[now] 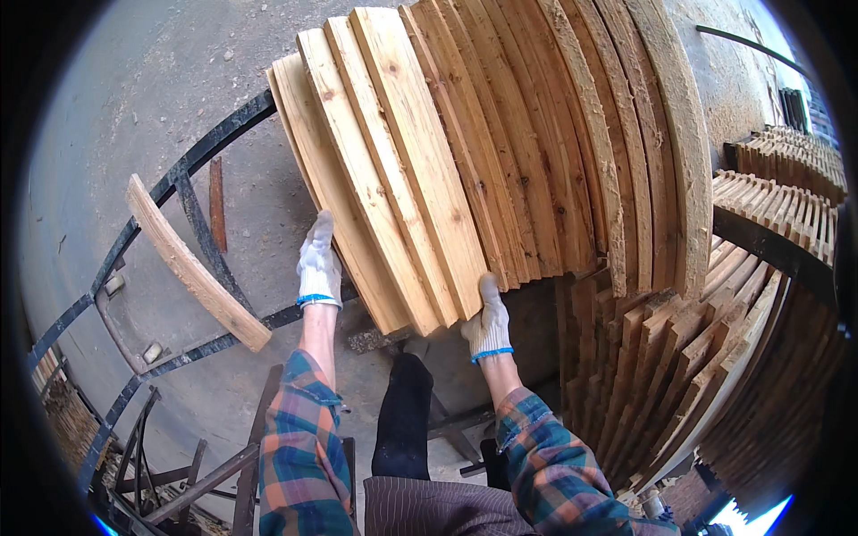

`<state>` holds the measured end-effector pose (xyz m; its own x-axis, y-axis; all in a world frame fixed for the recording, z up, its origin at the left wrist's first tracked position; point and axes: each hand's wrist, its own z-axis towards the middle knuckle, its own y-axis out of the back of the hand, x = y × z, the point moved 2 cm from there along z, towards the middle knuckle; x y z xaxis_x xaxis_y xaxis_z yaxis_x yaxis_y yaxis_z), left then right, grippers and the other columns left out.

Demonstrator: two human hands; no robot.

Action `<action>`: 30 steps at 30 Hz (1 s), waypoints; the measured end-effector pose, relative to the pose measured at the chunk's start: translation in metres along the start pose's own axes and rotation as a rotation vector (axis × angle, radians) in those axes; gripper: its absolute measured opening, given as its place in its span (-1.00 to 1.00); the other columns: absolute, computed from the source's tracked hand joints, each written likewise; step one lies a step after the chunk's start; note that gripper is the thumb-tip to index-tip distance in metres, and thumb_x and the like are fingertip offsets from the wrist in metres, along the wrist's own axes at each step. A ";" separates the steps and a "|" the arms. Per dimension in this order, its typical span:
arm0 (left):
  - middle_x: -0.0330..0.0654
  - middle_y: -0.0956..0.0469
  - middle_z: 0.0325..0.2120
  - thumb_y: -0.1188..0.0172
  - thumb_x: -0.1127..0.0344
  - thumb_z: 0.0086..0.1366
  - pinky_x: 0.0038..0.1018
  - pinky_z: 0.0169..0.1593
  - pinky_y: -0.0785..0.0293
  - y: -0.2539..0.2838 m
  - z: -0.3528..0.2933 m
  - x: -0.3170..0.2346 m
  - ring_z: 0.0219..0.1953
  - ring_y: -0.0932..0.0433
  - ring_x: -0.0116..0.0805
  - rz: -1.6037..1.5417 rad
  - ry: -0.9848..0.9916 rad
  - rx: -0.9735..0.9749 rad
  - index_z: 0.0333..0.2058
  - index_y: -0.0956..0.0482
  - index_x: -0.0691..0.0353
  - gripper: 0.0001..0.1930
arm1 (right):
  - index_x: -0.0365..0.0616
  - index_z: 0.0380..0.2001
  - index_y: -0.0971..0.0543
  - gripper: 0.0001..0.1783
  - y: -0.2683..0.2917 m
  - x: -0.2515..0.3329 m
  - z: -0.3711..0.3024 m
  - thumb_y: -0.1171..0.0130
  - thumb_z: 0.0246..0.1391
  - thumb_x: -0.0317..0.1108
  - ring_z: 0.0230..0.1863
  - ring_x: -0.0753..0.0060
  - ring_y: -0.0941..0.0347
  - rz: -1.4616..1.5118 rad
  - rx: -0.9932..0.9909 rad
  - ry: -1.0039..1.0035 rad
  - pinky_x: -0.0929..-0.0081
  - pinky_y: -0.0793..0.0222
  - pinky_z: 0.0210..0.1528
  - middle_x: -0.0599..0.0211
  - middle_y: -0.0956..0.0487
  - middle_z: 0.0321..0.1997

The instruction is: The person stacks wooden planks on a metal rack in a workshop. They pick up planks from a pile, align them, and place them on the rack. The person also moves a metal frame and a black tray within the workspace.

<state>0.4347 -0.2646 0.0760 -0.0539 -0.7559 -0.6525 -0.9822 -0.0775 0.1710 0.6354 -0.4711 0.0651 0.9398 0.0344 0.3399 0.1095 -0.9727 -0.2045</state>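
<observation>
At upper centre, pale boards [416,170] are apparently being handled as a batch, held between the left hand [319,270] and right hand [489,329], fingers partly hidden; even support is called for. Rightward, room is taken by darker boards [541,134]; at left, a black frame [223,130] is crossed by a slat [189,269].

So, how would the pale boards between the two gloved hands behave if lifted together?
The pale boards look like solid wood, so probably stiff. Together they may be heavy, being long and several. They could slide apart, since nothing visible binds them.
</observation>
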 end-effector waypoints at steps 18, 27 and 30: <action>-0.03 -0.53 0.02 -0.40 -0.21 0.04 -0.37 0.11 -0.50 0.024 0.023 -0.062 0.03 -0.54 -0.27 -0.100 -0.061 0.330 0.16 -0.36 0.41 -0.09 | -0.48 0.12 -0.33 0.17 -0.177 0.033 0.056 -0.55 -0.39 0.22 -0.03 0.18 -0.53 -0.736 0.621 -0.031 0.32 -0.50 0.02 -0.04 -0.54 0.00; 0.05 -0.42 0.12 -0.25 -0.26 0.16 -0.27 0.11 -0.53 0.048 -0.098 -0.062 0.09 -0.51 -0.13 -0.220 0.087 0.496 0.26 -0.19 0.37 -0.06 | -0.40 0.16 -0.37 0.00 -0.120 -0.014 -0.043 -0.56 -0.26 0.00 0.00 0.36 -0.51 -0.422 0.804 -0.336 0.47 -0.48 0.03 0.11 -0.55 0.02; 0.05 -0.43 0.10 -0.23 -0.24 0.20 -0.25 0.09 -0.53 0.074 -0.164 -0.037 0.04 -0.51 -0.13 -0.201 0.111 0.281 0.25 -0.21 0.38 -0.11 | -0.40 0.16 -0.36 0.00 -0.086 -0.003 -0.102 -0.55 -0.25 0.02 0.03 0.37 -0.49 -0.401 0.796 -0.342 0.48 -0.40 0.10 0.14 -0.57 0.02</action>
<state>0.3937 -0.3496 0.2339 0.1498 -0.8109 -0.5657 -0.9831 -0.0613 -0.1725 0.5903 -0.4109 0.1754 0.8146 0.5188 0.2593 0.5134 -0.4369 -0.7386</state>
